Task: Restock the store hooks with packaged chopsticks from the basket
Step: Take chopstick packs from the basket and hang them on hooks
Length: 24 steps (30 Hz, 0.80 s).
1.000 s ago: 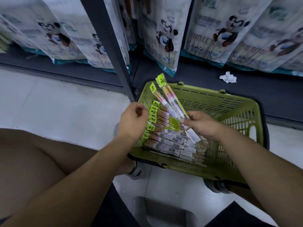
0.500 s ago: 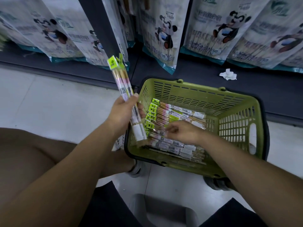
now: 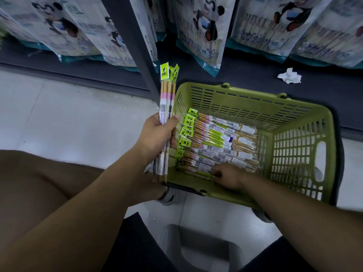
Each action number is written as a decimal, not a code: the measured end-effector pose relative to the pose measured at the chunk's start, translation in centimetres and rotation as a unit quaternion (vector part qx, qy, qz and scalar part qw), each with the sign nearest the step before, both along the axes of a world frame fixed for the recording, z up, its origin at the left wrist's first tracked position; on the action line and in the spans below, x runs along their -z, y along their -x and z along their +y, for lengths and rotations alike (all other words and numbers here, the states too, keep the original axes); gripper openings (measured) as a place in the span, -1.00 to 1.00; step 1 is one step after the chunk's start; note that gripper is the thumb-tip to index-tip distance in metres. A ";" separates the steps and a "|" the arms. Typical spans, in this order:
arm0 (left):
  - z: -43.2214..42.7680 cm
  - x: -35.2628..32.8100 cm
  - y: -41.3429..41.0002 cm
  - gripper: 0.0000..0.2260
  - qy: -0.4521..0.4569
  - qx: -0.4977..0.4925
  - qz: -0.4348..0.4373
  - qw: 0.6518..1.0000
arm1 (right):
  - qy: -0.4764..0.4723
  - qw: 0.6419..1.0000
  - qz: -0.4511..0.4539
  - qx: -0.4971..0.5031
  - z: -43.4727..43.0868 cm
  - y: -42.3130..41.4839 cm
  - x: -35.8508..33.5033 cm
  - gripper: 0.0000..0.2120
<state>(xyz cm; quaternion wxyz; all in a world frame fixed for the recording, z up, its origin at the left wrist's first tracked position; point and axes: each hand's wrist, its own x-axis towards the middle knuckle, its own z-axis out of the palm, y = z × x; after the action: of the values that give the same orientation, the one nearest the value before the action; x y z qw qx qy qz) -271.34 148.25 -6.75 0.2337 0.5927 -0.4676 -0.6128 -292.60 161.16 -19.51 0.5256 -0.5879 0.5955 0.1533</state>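
The packaged chopsticks (image 3: 218, 142) are mostly found in the green basket (image 3: 255, 107) on the floor, where they are laid flat in a pile, their long axis running from left to right, with the green header tags at the left end. The pile is placed low and in front of the person, a little to the right. The left hand (image 3: 157, 136) is closed around a small bundle of packs (image 3: 166, 107), held almost upright beside the left wall of the basket, tags on top. The right hand (image 3: 228, 176) is lowered into the basket, its fingertips (image 3: 216, 172) touching the nearest packs; whether one is already pinched cannot be told. It is the nearer hand, so the next pack is probably to be lifted by it.
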 end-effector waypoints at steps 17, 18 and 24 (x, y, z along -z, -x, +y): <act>-0.1 0.6 0.0 -0.79 0.009 -0.002 -0.001 1.000 | -0.010 0.999 -0.022 0.025 -0.3 0.0 -0.6 -0.75; -0.1 0.6 0.0 -0.79 0.009 -0.005 -0.001 1.000 | -0.002 0.999 -0.031 0.040 -0.3 -0.1 -0.7 -0.74; -0.1 0.7 0.0 -0.81 0.003 -0.011 0.011 1.000 | -0.027 0.997 -0.039 0.053 -1.0 -0.2 -1.0 -0.52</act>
<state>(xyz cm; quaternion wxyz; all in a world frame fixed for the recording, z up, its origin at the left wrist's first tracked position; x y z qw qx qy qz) -271.32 148.20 -7.46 0.2472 0.5906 -0.4603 -0.6150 -292.44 160.18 -18.49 0.5718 -0.5467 0.6001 0.1184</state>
